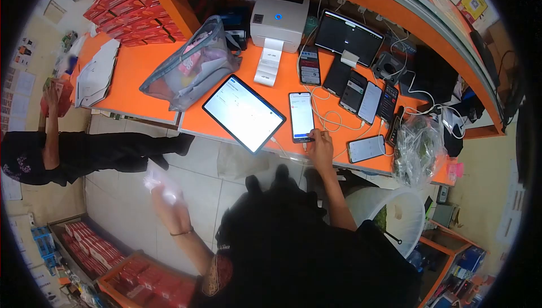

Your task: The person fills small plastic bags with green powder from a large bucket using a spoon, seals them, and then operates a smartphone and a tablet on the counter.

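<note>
My left hand (174, 218) is closed around a pale pink, see-through plastic packet (164, 187), held out over the floor left of my body. The packet is blurred, and its contents cannot be made out. At the counter's front edge, my right hand (322, 149) touches the lower end of a smartphone (301, 113) with a fingertip. That phone lies face up with a white page lit on its screen. A tablet (244, 113) with a bright screen lies just left of it. Another smartphone (366, 148) rests to the right of my right hand.
The orange counter (127, 91) carries a label printer (280, 17), a zipped clear bag (195, 62), several charging phones, tangled cables and a crumpled plastic bag (418, 150). A white bin (409, 212) stands at my right. Another person (53, 153) stands at far left near stacked red boxes (130, 6).
</note>
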{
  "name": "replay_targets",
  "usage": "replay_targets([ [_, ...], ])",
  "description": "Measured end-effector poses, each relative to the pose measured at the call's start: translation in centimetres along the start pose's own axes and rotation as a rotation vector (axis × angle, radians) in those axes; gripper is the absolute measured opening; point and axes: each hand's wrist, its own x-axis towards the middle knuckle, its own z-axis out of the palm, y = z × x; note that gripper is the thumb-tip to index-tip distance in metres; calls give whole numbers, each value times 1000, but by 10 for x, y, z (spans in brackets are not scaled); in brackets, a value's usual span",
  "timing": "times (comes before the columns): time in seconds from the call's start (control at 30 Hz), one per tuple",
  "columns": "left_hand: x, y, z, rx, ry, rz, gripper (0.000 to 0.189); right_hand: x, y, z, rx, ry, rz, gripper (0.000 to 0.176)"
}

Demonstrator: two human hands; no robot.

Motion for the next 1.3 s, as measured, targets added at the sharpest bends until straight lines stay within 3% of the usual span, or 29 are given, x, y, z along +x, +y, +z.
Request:
replay_targets([
  [0.1,-1,1,-4,4,-2,22,14,5,-12,-12,73,131,18,28],
  [0.93,0,4,-16,20,13,35,10,-3,-5,3,69,113,29,30],
  [1.0,-3,5,-13,34,8,32,9,-4,-3,7,-100,15,63,31],
  [1.3,-4,5,-11,27,22,32,13,16,-16,-11,16,103,-8,35],
])
